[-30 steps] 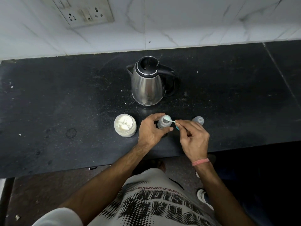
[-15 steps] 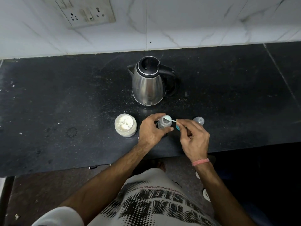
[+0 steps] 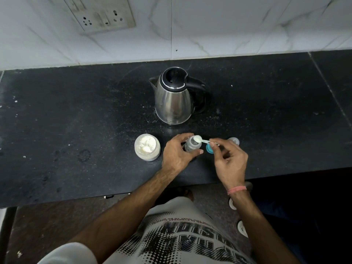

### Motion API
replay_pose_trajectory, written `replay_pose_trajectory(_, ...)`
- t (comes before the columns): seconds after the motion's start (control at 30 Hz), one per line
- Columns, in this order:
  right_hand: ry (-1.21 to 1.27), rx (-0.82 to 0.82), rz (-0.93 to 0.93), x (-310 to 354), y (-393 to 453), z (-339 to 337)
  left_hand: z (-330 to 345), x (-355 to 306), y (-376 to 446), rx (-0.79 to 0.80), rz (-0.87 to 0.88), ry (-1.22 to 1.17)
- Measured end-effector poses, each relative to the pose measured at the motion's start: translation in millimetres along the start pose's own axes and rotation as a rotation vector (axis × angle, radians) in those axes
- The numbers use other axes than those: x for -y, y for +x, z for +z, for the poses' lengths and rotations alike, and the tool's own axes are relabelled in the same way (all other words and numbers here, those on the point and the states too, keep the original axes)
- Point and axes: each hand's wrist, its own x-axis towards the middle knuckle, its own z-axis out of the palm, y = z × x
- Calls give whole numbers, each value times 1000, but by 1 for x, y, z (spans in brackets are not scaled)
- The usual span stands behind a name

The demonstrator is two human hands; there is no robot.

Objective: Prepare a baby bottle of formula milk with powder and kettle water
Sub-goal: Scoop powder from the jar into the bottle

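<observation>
A small clear baby bottle (image 3: 191, 146) stands open on the black counter (image 3: 76, 121), and my left hand (image 3: 177, 151) grips it with thumb and fingers curled round its body. My right hand (image 3: 229, 159) pinches the handle of a small white scoop (image 3: 199, 139) whose bowl, full of white powder, sits over the bottle's mouth. An open jar of white formula powder (image 3: 147, 147) stands just left of my left hand. The steel kettle (image 3: 174, 96) with a black lid and handle stands behind the bottle.
A teal bottle ring (image 3: 209, 149) lies between my hands, and a clear bottle cap (image 3: 234, 140) stands behind my right hand. A wall socket (image 3: 102, 14) sits on the white marble wall. The counter's front edge runs just below my wrists.
The scoop stays at the bottle's mouth with only a slight shift; both hands keep their hold. The camera has moved a little.
</observation>
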Motion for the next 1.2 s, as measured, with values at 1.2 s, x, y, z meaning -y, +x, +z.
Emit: replay_pose_trajectory(1.2, -138, -5, -282, -7, -8, 1, 0, 1, -3, -1, 53, 19)
